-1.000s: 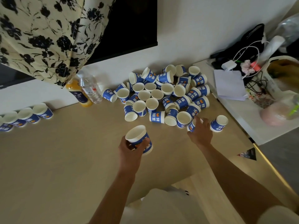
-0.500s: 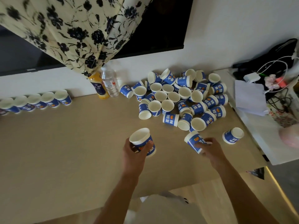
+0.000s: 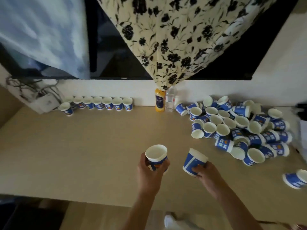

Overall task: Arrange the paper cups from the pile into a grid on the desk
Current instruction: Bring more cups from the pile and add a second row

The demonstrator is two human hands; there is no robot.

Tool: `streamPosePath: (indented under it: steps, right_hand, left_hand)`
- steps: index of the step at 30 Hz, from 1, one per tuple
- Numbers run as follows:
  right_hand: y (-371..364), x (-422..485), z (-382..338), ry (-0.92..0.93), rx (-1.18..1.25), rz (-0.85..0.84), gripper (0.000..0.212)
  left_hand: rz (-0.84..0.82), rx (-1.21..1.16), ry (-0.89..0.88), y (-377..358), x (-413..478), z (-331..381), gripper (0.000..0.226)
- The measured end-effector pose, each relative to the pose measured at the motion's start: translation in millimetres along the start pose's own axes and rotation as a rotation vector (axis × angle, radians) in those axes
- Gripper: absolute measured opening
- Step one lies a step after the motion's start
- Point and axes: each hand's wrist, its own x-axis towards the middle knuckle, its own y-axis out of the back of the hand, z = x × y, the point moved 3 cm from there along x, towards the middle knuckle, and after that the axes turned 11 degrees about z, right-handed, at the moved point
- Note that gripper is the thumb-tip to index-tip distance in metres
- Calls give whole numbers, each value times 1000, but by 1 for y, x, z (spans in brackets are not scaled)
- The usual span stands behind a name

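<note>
My left hand (image 3: 150,173) grips an upright blue-and-white paper cup (image 3: 156,156) above the desk's near middle. Just to its right, my right hand (image 3: 207,174) holds a second cup (image 3: 193,161), tilted with its mouth up and to the right. A pile of the same cups (image 3: 239,128) lies jumbled at the back right, some upright, some on their sides. A row of several upright cups (image 3: 103,103) stands along the back wall at the left. One stray cup (image 3: 295,178) lies on its side at the right edge.
An orange juice bottle (image 3: 159,102) and a clear water bottle (image 3: 169,101) stand against the wall between the row and the pile. A floral cloth (image 3: 174,39) hangs over a dark screen. Cables and a white box (image 3: 43,102) sit at the back left. The tan desk (image 3: 83,146) spreads out in front.
My right hand picked a cup from the pile's near edge and carried it left, close to the left hand's cup. The view swung left, showing the whole back row.
</note>
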Motion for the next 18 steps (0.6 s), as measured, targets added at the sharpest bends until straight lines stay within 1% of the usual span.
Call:
streamPosePath:
  steps: [2, 3, 6, 10, 14, 18]
  right_hand:
    - [-42, -13, 2, 52, -42, -25, 58]
    - [-61, -19, 3, 85, -77, -33, 63]
    - [-126, -43, 8, 183, -142, -68, 63]
    - [-190, -74, 19, 230, -125, -61, 61]
    - [-236, -97, 30, 217, -102, -51, 66]
    - [-274, -96, 29, 212, -117, -48, 71]
  left_hand:
    - [73, -4, -22, 45, 8, -1, 48]
    - [105, -7, -31, 65, 11, -1, 48]
    - [191, -24, -45, 132, 23, -6, 49]
    - [251, -41, -38, 197, 35, -17, 47]
    - [291, -73, -27, 241, 49, -22, 48]
    - [307, -84, -20, 264, 79, -26, 52]
